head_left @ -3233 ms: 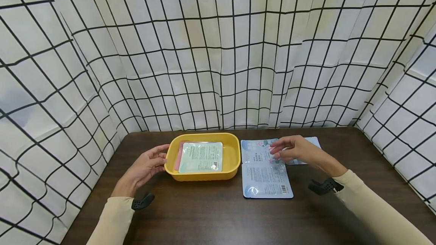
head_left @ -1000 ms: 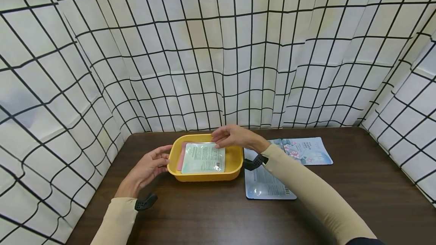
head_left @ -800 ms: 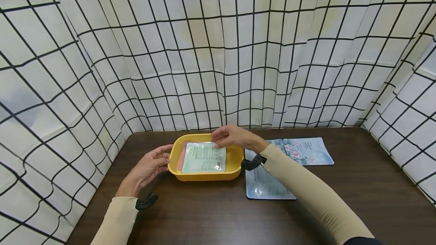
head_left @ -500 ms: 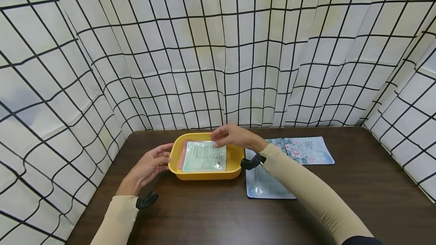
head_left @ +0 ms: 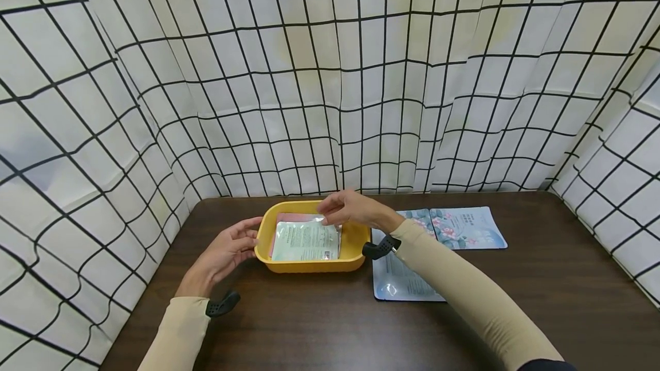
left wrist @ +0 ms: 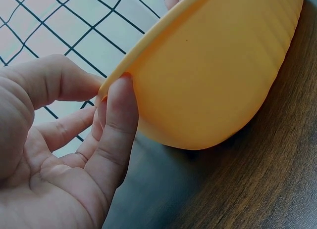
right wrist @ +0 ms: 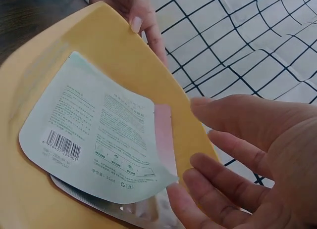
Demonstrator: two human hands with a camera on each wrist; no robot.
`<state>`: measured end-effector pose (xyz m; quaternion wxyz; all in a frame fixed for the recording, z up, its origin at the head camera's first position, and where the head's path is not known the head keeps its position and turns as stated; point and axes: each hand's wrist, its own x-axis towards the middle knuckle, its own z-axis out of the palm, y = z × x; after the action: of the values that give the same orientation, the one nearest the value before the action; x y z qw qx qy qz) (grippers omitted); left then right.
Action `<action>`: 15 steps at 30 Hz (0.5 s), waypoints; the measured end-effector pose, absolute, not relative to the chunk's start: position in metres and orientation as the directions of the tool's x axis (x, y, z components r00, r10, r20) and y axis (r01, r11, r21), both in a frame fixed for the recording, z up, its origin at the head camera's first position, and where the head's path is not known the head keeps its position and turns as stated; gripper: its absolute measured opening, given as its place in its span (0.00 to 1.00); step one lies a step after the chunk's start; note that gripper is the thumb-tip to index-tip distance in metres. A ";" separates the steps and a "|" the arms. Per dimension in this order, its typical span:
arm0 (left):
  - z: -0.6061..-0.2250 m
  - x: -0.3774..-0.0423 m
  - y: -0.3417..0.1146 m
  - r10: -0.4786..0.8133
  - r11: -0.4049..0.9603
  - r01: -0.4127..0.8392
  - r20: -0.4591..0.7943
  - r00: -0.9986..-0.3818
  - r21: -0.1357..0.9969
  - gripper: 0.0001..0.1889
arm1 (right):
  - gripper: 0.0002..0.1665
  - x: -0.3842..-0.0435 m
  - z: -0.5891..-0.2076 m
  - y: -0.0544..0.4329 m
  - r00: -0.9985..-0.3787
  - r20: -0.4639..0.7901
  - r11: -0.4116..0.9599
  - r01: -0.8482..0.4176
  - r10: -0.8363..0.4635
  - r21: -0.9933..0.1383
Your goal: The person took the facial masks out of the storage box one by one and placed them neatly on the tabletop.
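Note:
A yellow plastic tub [head_left: 352, 245] stands on the dark wooden table. At its left end my left hand [head_left: 232, 249] pinches the rim, thumb and fingers meeting there in the left wrist view. Inside lies a pale green sheet mask packet [right wrist: 89, 125], back side up, with printed text and a barcode. Over the tub, my right hand [head_left: 350, 210] pinches the packet's corner, which is bent and raised toward the fingertips. A pink packet [right wrist: 164, 135] and a silvery packet edge [right wrist: 94, 202] show beneath the green one.
Right of the tub lie light blue floral packets [head_left: 466, 228] and a blue packet with its back side up [head_left: 404, 279], partly hidden by my right sleeve [head_left: 464, 279]. A white curtain with black grid lines [head_left: 330, 102] hangs behind the table [head_left: 309, 319].
My right hand has come from the blue packets to the tub. In the last half second the green packet has tilted and shifted slightly left, exposing more pink. The left hand stays at the rim.

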<state>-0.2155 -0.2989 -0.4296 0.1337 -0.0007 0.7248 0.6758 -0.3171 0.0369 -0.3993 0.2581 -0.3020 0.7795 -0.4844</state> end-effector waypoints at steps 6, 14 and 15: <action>-0.430 -0.216 -0.299 0.178 0.094 -0.184 -0.199 -0.964 0.978 0.33 | 0.33 -0.316 -0.401 0.032 -0.652 -0.184 0.392 -0.189 -0.736 -0.900; -0.430 -0.217 -0.298 0.170 0.090 -0.186 -0.200 -0.965 0.978 0.33 | 0.36 -0.315 -0.402 0.025 -0.637 -0.232 0.427 -0.169 -0.735 -0.888; -0.430 -0.217 -0.298 0.170 0.089 -0.187 -0.200 -0.965 0.978 0.33 | 0.36 -0.315 -0.403 0.025 -0.639 -0.231 0.435 -0.181 -0.734 -0.882</action>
<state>-0.2166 -0.2982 -0.4300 0.1321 -0.0058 0.7261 0.6748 -0.3145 0.0252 -0.4027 0.3104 -0.2904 0.7880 -0.4454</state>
